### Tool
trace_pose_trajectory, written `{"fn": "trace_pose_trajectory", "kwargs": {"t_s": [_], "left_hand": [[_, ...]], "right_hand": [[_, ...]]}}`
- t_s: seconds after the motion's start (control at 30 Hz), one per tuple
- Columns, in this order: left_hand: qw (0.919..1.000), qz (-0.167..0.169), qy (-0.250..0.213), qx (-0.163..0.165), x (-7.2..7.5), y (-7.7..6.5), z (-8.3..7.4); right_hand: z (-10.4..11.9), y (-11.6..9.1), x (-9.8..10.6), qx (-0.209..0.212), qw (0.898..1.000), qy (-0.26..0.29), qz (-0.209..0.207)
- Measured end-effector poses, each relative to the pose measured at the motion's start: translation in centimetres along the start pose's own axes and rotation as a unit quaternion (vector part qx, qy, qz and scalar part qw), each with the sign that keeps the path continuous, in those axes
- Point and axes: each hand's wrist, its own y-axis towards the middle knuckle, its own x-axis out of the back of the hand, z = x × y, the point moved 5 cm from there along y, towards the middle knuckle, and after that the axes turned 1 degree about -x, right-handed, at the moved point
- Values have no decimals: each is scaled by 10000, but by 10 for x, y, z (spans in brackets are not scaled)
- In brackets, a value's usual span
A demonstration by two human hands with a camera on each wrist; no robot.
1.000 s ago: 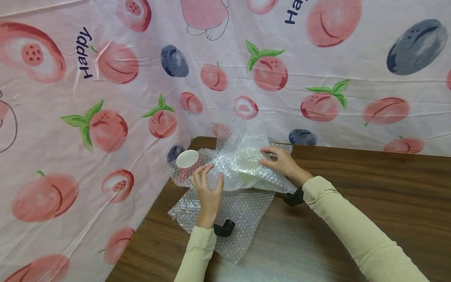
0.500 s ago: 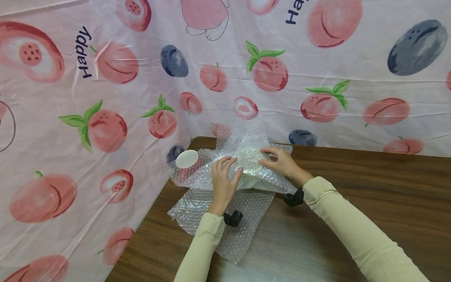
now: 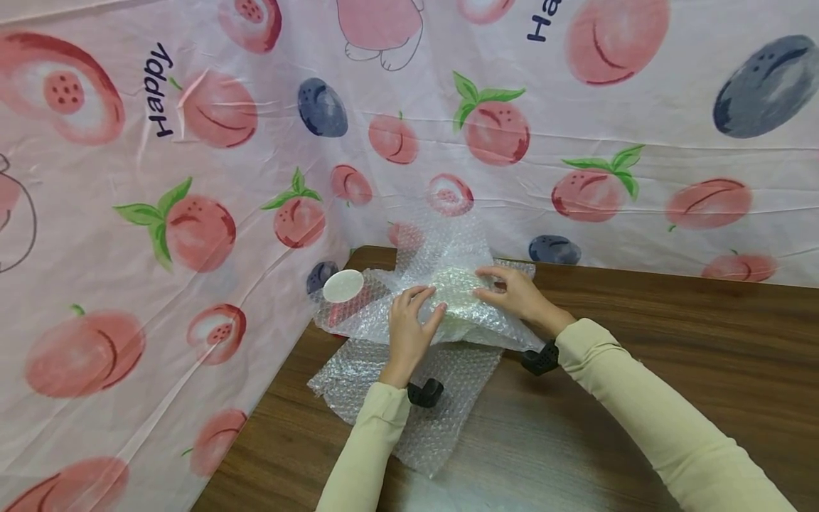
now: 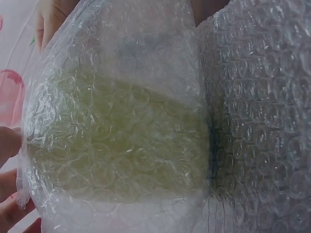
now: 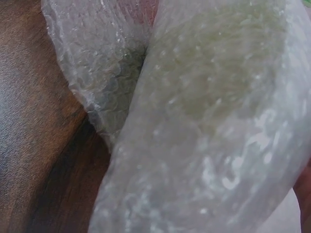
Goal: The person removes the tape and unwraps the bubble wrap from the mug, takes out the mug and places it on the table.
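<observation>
A round, pale yellow-green object point(image 3: 453, 291) stands on the table under a layer of bubble wrap point(image 3: 409, 419); its kind is blurred by the wrap. In the left wrist view its yellow-green side point(image 4: 121, 141) shows through the bubbles. My left hand point(image 3: 409, 327) holds the wrap at the object's left, fingers curved and thumb apart. Opposite it, my right hand point(image 3: 515, 295) grips the wrapped object's right side between thumb and fingers. Film hides most of my right hand's fingers in the right wrist view, where the wrap point(image 5: 194, 160) fills much of the frame.
Back left, a red thing with a white round top point(image 3: 343, 286) stands partly behind bubble wrap. Fruit-printed cloth point(image 3: 256, 142) hangs along the left and back of the brown wooden table point(image 3: 672, 355). A strip of wrap rises against the back cloth.
My left hand has moved right, from beside the red thing to the wrapped object's left side. My right hand keeps its place on the wrap. The head view has shifted slightly.
</observation>
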Motion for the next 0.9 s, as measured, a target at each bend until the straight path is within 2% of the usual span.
{"fn": "trace_pose_trajectory", "kwargs": {"t_s": [0.2,0.47,0.67,0.9], "left_hand": [[10000,-46,14,-72,2,3,0],[9999,-61,70,-133,4,4,-1],[9998,-47,126,-136,4,3,-2],[9999,85,85,10,3,1,-1]], "right_hand": [[8,2,3,447,9976,-488,-219],[25,-2,1,962,9888,-1017,-512],[38,-12,-8,1383,9794,-1463,-176],[44,-16,-15,1417,9647,-2204,255]]}}
